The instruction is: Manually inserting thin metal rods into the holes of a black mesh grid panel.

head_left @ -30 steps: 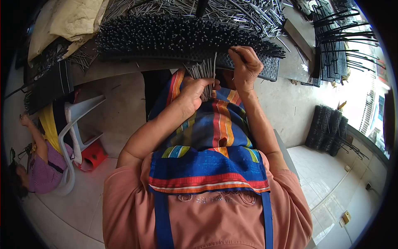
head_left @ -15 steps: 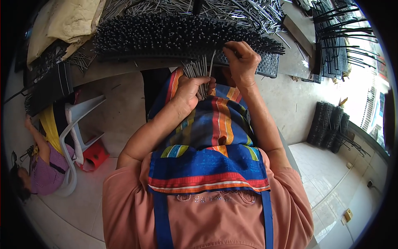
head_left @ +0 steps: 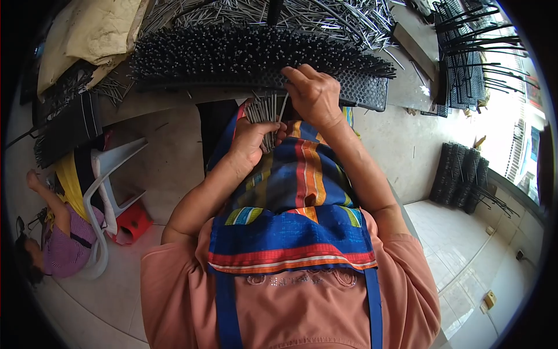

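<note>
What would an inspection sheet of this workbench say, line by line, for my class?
Surface: table, bearing the tray and rods.
Job's things: bundle of grey rods; black tray with dark upright rods, holes showing at its right end.
Clutter: loose rods heaped behind the tray; tan wrapping at left.
Hands: left hand grips the bundle; right hand at the tray's front edge, its hold unclear.
Cables: cord-like line at right, too thin to be sure.
Surroundings: co-worker near a pale chair; black racks at right.
</note>
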Demonstrator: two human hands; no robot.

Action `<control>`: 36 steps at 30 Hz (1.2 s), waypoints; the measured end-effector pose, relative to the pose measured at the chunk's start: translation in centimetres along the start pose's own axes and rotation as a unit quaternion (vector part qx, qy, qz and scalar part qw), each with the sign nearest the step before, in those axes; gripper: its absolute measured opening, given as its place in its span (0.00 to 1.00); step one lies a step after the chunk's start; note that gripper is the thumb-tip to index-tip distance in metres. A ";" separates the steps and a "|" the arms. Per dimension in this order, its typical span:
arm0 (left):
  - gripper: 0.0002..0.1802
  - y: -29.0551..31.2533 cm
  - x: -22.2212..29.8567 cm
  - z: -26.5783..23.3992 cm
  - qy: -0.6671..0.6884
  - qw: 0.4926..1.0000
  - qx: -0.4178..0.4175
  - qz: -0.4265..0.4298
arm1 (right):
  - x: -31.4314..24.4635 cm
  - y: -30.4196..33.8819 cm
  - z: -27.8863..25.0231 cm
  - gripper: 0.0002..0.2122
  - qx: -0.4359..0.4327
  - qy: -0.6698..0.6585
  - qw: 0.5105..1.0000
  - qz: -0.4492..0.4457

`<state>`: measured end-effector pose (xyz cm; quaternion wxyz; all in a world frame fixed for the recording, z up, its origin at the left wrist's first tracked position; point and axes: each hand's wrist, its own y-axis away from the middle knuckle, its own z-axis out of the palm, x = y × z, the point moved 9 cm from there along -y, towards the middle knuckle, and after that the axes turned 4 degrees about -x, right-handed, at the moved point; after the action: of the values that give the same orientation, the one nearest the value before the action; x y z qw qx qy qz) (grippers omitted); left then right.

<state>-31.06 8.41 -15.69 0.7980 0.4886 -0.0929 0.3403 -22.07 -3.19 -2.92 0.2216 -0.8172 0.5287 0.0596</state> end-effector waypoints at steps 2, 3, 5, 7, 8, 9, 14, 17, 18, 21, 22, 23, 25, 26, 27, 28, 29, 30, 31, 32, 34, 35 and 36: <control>0.10 0.5 -0.3 -0.9 -0.005 1.000 -0.008 -0.004 | -0.3 0.0 1.2 0.11 0.000 0.015 1.000 -0.014; 0.10 0.6 -0.5 -1.1 -0.010 1.000 -0.014 -0.008 | -0.4 0.0 1.4 0.09 0.009 0.028 0.999 -0.023; 0.10 0.9 -0.6 -1.3 -0.004 1.000 -0.012 -0.005 | -0.6 0.0 0.8 0.06 0.042 0.027 0.998 -0.029; 0.10 1.1 -0.3 -1.3 0.003 1.000 -0.010 -0.002 | 0.2 0.1 -0.2 0.06 0.086 0.003 0.996 -0.019; 0.10 1.2 0.1 -0.9 0.008 1.000 -0.015 0.009 | 0.9 0.3 -1.3 0.06 0.130 -0.019 0.991 -0.009; 0.10 1.2 0.4 -0.6 0.012 1.000 -0.020 0.020 | 2.0 0.4 -2.1 0.05 0.146 -0.052 0.987 0.037; 0.10 0.2 0.7 1.1 0.026 0.998 -0.043 0.030 | 4.8 0.1 -2.9 0.04 0.121 -0.082 0.983 0.112; 0.11 -0.7 0.9 2.1 0.029 0.998 -0.052 0.034 | 3.9 -0.3 -3.0 0.04 0.091 -0.015 0.993 0.071; 0.11 -1.0 0.9 2.5 0.033 0.997 -0.059 0.034 | 3.1 -0.2 -3.2 0.05 0.091 0.024 0.995 0.040; 0.12 -1.3 1.5 3.7 0.021 0.994 -0.094 0.041 | 4.3 1.3 -3.5 0.05 0.136 -0.092 0.981 0.098; 0.12 -1.2 1.7 3.9 0.020 0.995 -0.094 0.041 | 4.4 1.6 -3.8 0.05 0.137 -0.092 0.981 0.099; 0.12 -1.1 1.9 4.4 -0.004 0.993 -0.108 0.045 | 7.2 2.8 -1.5 0.05 0.047 -0.266 0.929 0.253; 0.13 -0.8 2.3 5.2 -0.031 0.991 -0.123 0.048 | 8.7 5.2 1.3 0.06 -0.045 -0.423 0.816 0.391; 0.13 -0.6 2.3 5.7 -0.051 0.990 -0.126 0.040 | 8.6 5.9 2.0 0.05 -0.055 -0.487 0.773 0.402; 0.14 -0.5 2.1 6.1 -0.071 0.989 -0.129 0.031 | 8.5 6.6 2.7 0.04 -0.065 -0.548 0.726 0.410; 0.14 -0.5 2.0 6.3 -0.072 0.988 -0.130 0.030 | 8.2 7.2 3.4 0.04 -0.075 -0.606 0.674 0.415; 0.14 -0.5 1.9 6.7 -0.069 0.988 -0.134 0.025 | 8.2 7.4 3.6 0.04 -0.069 -0.628 0.655 0.416; 0.15 -0.6 1.8 7.0 -0.065 0.988 -0.139 0.019 | 8.3 7.6 3.6 0.04 -0.068 -0.628 0.654 0.415; 0.15 -0.6 1.6 7.2 -0.066 0.988 -0.139 0.020 | 8.4 8.1 3.9 0.04 -0.062 -0.642 0.628 0.435; 0.18 -0.7 1.5 7.6 -0.066 0.987 -0.147 0.026 | 8.5 8.5 4.1 0.04 -0.057 -0.656 0.600 0.454; 0.22 -0.6 1.3 8.1 -0.068 0.985 -0.155 0.033 | 8.6 8.3 4.0 0.05 -0.087 -0.653 0.617 0.430; 0.22 -0.5 1.2 8.4 -0.068 0.984 -0.164 0.033 | 8.4 8.0 3.9 0.05 -0.117 -0.649 0.632 0.407; 0.23 -0.5 1.1 8.8 -0.069 0.982 -0.173 0.033 | 8.7 8.0 3.9 0.05 -0.115 -0.650 0.632 0.407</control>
<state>-28.30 1.37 -11.07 0.8505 0.3622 -0.2211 0.3109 -24.92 -11.60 -11.68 0.3649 -0.2881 0.5158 0.7196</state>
